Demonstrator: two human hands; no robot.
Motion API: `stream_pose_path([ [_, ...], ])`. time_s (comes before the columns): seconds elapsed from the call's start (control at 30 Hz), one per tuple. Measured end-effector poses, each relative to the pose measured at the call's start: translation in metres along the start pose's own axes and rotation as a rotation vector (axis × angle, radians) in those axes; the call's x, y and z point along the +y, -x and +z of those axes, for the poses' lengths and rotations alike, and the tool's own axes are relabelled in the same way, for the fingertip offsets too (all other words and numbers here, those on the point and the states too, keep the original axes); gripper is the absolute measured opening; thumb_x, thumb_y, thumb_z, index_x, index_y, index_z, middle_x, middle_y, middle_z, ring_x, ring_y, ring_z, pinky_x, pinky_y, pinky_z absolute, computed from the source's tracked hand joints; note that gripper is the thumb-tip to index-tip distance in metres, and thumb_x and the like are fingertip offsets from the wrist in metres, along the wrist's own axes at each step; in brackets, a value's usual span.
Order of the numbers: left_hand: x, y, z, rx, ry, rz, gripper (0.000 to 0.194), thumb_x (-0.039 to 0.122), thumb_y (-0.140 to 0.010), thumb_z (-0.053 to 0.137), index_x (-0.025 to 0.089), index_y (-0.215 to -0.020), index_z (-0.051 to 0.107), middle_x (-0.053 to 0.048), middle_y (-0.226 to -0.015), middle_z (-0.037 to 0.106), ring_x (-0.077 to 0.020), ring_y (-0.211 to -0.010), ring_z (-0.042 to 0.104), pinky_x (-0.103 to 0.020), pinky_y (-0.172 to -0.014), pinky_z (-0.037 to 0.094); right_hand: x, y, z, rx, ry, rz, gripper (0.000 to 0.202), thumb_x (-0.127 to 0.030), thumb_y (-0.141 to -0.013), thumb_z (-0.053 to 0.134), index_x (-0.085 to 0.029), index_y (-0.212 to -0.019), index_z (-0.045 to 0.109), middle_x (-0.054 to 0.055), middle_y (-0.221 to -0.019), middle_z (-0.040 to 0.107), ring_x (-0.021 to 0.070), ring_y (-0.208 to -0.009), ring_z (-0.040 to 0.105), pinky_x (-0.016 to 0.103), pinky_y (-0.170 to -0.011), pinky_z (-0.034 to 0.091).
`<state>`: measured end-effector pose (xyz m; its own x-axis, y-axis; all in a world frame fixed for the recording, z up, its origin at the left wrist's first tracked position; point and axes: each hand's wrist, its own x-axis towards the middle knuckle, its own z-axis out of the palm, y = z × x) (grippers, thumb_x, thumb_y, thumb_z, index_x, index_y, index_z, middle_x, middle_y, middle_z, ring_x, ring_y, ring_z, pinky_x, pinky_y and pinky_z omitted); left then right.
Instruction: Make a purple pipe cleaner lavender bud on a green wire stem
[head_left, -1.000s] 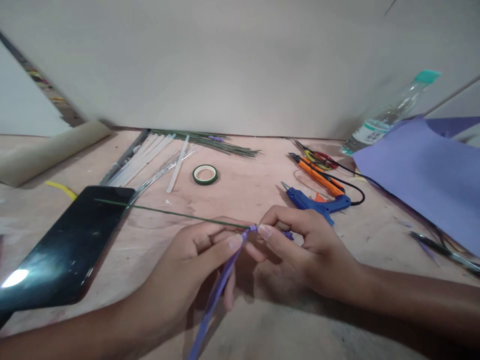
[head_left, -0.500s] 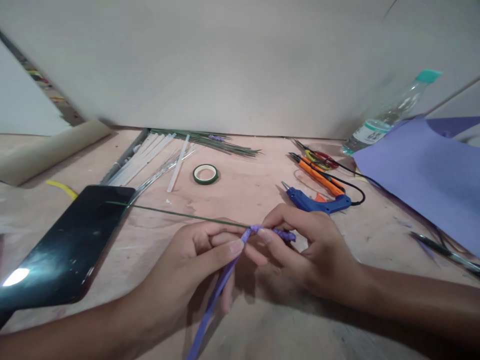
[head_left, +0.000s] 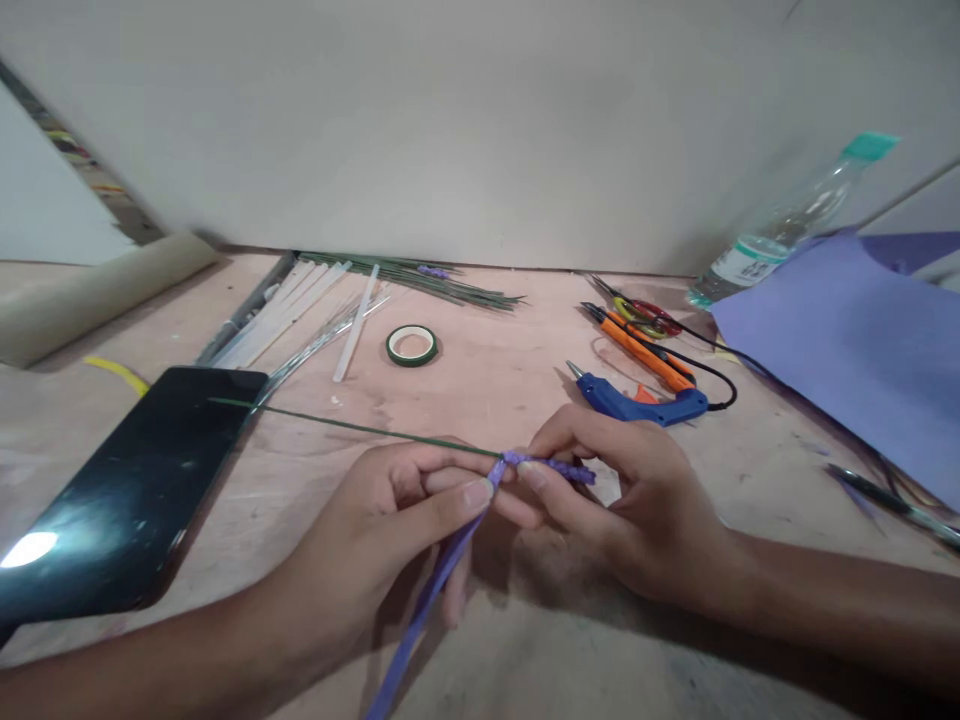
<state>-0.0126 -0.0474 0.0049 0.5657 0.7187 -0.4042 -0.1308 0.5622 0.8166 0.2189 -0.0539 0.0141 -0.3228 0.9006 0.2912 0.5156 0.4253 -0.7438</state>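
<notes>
My left hand (head_left: 420, 500) pinches a narrow purple paper strip (head_left: 431, 600) between thumb and fingers, and the strip's loose end hangs toward the bottom edge. A thin green wire stem (head_left: 360, 428) runs left from the fingers and passes over the phone. On its right end the stem is wrapped in twisted purple paper (head_left: 574, 468), which ends just past my right fingers. My right hand (head_left: 607, 480) is closed on this wrapped part with thumb and index finger. Strip and wrap meet between the two hands.
A black phone (head_left: 135, 490) lies at left, near a cardboard tube (head_left: 105, 295). Behind are glue sticks (head_left: 356, 325), green wires (head_left: 465, 287) and a tape roll (head_left: 412, 345). At right: a blue glue gun (head_left: 637, 400), orange tool (head_left: 645, 350), bottle (head_left: 795, 230), purple paper (head_left: 847, 330), pen (head_left: 885, 500).
Both hands keep their hold on the strip and the wrapped stem. The wrapped end has tilted and shifted very slightly right, and the camera view has moved a little.
</notes>
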Motion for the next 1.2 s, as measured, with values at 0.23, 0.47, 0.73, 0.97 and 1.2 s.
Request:
stream_pose_path([
  [0.23, 0.0004, -0.0004, 0.0011, 0.021, 0.031, -0.001, 0.041, 0.053, -0.085, 0.093, 0.015, -0.097, 0.09, -0.001, -0.046, 0.066, -0.0072, -0.036, 0.05, -0.015, -0.044, 0.04, -0.0009, -0.002, 0.0, -0.008, -0.025, 0.007, 0.016, -0.027, -0.103, 0.071, -0.021, -0.089, 0.071, -0.001, -0.075, 0.074, 0.0103, -0.061, 0.06, 0.023, -0.056, 0.045],
  [0.47, -0.0012, -0.0012, -0.0009, 0.008, 0.0, 0.002, 0.042, 0.056, -0.087, 0.091, 0.014, -0.092, 0.087, -0.002, -0.048, 0.065, -0.0075, -0.037, 0.05, -0.014, -0.041, 0.037, -0.0032, -0.001, 0.0009, 0.025, -0.022, 0.002, 0.016, -0.023, -0.1, 0.071, -0.02, -0.084, 0.069, 0.0, -0.074, 0.073, 0.0105, -0.06, 0.059, 0.023, -0.054, 0.044],
  [0.73, -0.0025, -0.0008, -0.0017, 0.028, 0.03, 0.014, 0.04, 0.053, -0.085, 0.094, 0.014, -0.087, 0.084, -0.004, -0.058, 0.071, -0.0066, -0.04, 0.053, -0.011, -0.04, 0.04, 0.001, -0.0011, 0.0031, 0.017, -0.094, -0.039, 0.018, -0.021, -0.103, 0.071, -0.021, -0.085, 0.068, -0.004, -0.073, 0.071, 0.0084, -0.06, 0.059, 0.021, -0.057, 0.045],
  [0.97, -0.0012, -0.0017, 0.0017, 0.074, 0.002, -0.012, 0.056, 0.067, -0.089, 0.083, 0.011, -0.084, 0.085, -0.01, -0.057, 0.073, -0.0103, -0.038, 0.056, -0.014, -0.038, 0.042, 0.0042, 0.0012, 0.0036, 0.003, -0.139, -0.092, 0.018, -0.02, -0.104, 0.071, -0.02, -0.087, 0.067, -0.004, -0.075, 0.07, 0.0091, -0.064, 0.062, 0.022, -0.059, 0.046],
  [1.2, -0.0018, -0.0014, -0.0004, 0.07, -0.046, -0.019, 0.061, 0.067, -0.099, 0.069, 0.011, -0.084, 0.085, -0.01, -0.056, 0.071, -0.0103, -0.039, 0.055, -0.014, -0.038, 0.037, -0.0006, 0.0004, -0.0001, -0.042, -0.167, 0.024, 0.015, -0.025, -0.103, 0.071, -0.021, -0.089, 0.065, -0.004, -0.072, 0.065, 0.0099, -0.06, 0.055, 0.024, -0.055, 0.043],
])
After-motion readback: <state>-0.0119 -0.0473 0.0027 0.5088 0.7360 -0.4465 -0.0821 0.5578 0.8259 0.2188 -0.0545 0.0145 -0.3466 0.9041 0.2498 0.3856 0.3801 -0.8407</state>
